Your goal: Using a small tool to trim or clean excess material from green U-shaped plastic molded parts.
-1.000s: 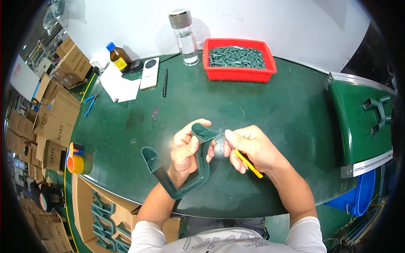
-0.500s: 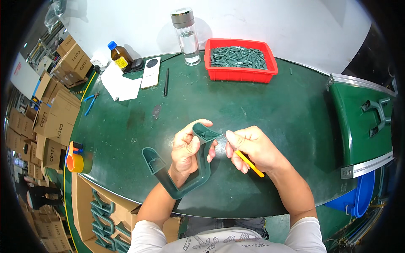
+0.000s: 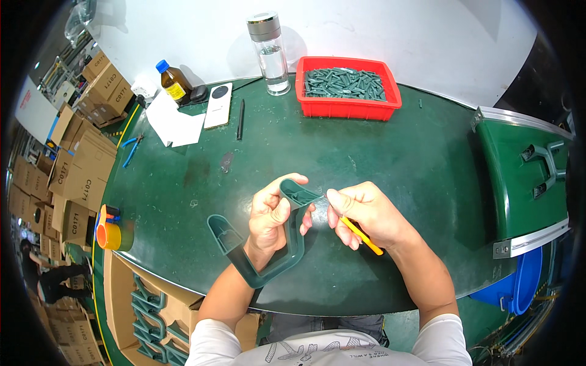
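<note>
My left hand (image 3: 271,216) is closed around a dark green U-shaped plastic handle (image 3: 278,266), near its upper end. Both of the handle's hollow ends show ribs inside; one end lies between my thumb and fingers, the other stands free at the left. Pinched in my right hand (image 3: 366,213) is a thin yellow-handled tool (image 3: 361,236), its handle slanting down out of the grip. Its slim tip, by my thumb, meets or nearly meets the pointed edge of the handle's upper end; contact is too small to make out.
A red bin (image 3: 348,111) of small green pieces stands at the back, beside a glass bottle (image 3: 273,61). Further left are a phone (image 3: 218,107), a black pen (image 3: 240,119), a brown bottle (image 3: 175,83) and blue pliers (image 3: 131,149). A carton (image 3: 119,305) holds more handles; a green conveyor (image 3: 525,177) borders the right.
My hands, the green handle and the yellow-handled tool are almost unmoved. At the far left, a person in dark clothes has come further into view among the cartons.
</note>
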`<action>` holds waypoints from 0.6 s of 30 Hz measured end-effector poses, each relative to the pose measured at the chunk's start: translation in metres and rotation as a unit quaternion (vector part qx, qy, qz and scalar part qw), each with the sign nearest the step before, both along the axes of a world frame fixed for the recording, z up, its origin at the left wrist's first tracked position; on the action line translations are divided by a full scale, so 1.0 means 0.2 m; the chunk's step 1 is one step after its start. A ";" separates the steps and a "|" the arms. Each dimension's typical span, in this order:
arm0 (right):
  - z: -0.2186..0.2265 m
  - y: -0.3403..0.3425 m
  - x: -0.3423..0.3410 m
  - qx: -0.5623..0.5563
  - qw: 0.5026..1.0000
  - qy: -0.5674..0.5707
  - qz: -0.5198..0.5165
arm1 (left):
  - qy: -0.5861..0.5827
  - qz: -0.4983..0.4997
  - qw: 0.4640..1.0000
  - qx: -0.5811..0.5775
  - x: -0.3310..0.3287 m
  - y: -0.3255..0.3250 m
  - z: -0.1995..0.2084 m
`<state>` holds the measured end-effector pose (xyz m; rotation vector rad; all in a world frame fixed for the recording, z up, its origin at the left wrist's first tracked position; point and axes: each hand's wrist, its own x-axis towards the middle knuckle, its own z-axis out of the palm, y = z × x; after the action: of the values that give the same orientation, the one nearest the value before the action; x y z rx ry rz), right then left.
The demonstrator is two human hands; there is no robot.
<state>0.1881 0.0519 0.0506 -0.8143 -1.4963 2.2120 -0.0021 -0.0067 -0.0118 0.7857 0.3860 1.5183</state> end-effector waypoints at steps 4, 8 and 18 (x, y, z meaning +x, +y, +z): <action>0.02 -0.01 0.00 -0.003 1.000 -0.012 -0.002 | 0.004 0.004 1.000 -0.002 0.00 0.00 0.00; 0.02 0.00 0.00 0.021 0.999 -0.028 0.017 | 0.045 0.054 0.997 -0.020 0.00 0.01 -0.01; 0.02 -0.10 -0.03 0.114 0.990 0.078 -0.023 | 0.205 0.572 0.782 0.137 -0.08 0.05 0.01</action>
<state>0.1812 0.0323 0.0555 -0.5830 -1.5986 1.9745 -0.0182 0.0038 -0.0099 1.2173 1.1330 2.5764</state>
